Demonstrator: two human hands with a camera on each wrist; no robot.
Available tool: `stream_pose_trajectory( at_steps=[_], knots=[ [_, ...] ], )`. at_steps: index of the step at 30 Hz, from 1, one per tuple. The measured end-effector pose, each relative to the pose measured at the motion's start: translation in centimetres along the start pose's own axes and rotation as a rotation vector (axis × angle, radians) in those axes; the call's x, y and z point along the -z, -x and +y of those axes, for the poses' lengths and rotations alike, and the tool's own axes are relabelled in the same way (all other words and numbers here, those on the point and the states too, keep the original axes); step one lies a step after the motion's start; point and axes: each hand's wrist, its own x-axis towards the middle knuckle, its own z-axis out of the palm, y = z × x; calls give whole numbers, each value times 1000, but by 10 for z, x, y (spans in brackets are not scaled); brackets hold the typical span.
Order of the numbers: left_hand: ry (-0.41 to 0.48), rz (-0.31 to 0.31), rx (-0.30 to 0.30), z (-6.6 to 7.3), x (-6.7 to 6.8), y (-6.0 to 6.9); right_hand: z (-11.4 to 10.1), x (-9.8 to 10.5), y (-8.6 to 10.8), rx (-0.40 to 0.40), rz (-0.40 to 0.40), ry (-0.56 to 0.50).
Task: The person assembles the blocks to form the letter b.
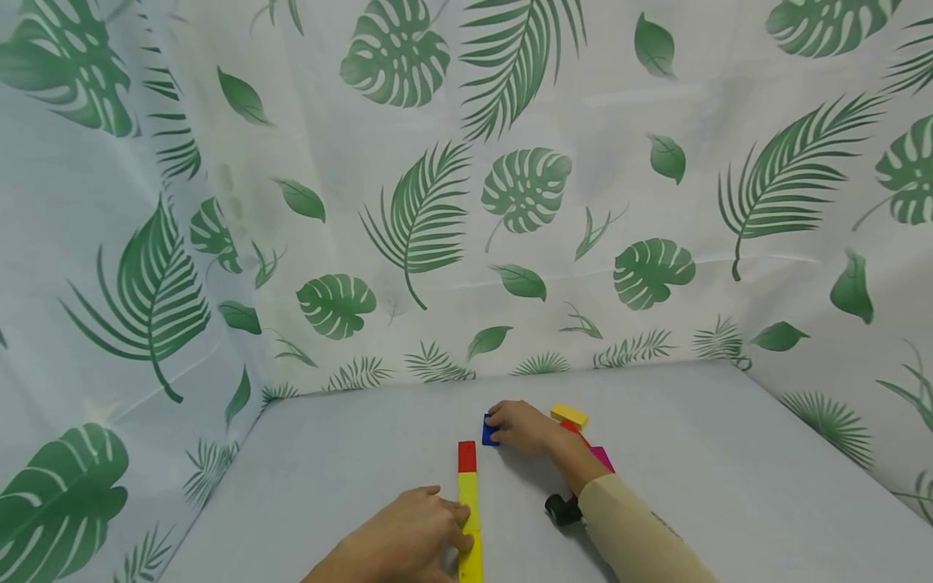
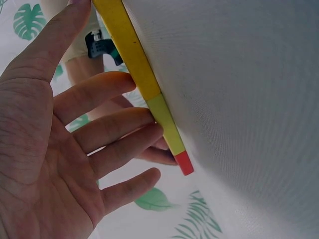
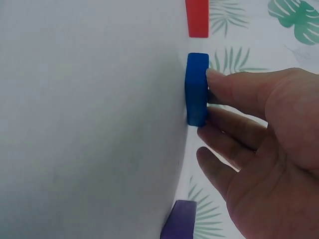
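Note:
A row of blocks runs away from me: a yellow block (image 1: 470, 559) nearest, a lighter yellow block (image 1: 468, 486), then a red block (image 1: 466, 457) at the far end. My left hand (image 1: 408, 530) rests against the row's left side, its fingers extended and touching the yellow blocks. Just beyond and right of the red end, my right hand (image 1: 526, 425) pinches a blue block (image 3: 197, 89) between thumb and fingers. In the right wrist view, a gap separates the blue block from the red one, and the blue block's lower face is close to the table.
Right of my right forearm lie a yellow block (image 1: 569, 415), a red block (image 1: 576, 431) and a magenta block (image 1: 602, 458), partly covered by the arm. A purple block (image 3: 180, 219) shows low in the right wrist view. A leaf-patterned curtain (image 1: 437, 243) closes off the table's back and sides.

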Motion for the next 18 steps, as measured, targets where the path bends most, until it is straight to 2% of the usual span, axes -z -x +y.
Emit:
stream_pose_trajectory(
  at_steps=[6, 13, 18],
  knots=[
    [12, 0, 3, 0, -1, 0, -1, -4, -4, -1, 3, -4],
    [-36, 77, -64, -2, -2, 3, -4, -4, -9, -9, -2, -17],
    [-27, 82, -75, -3, -4, 4, -7, -9, -14, -6, -4, -31]
  ],
)
